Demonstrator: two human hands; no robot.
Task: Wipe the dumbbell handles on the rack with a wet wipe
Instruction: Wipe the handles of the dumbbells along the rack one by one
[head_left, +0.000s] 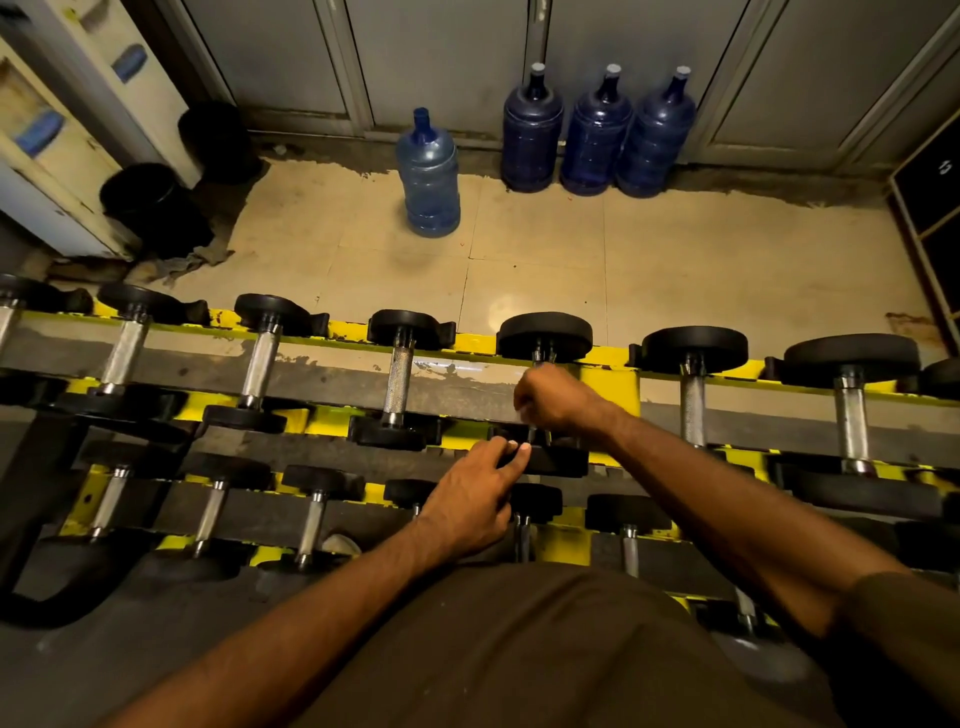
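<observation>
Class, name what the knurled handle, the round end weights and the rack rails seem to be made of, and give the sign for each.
Knurled handle: likely bare steel, silvery with a cross-hatched grip. End weights: probably rubber-coated, matte black with no glint. Rack rails: apparently metal painted yellow, the paint chipped and scuffed dark in places.

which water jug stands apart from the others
The pale blue jug, left of the three dark blue jugs along the wall and farther out on the floor.
</observation>
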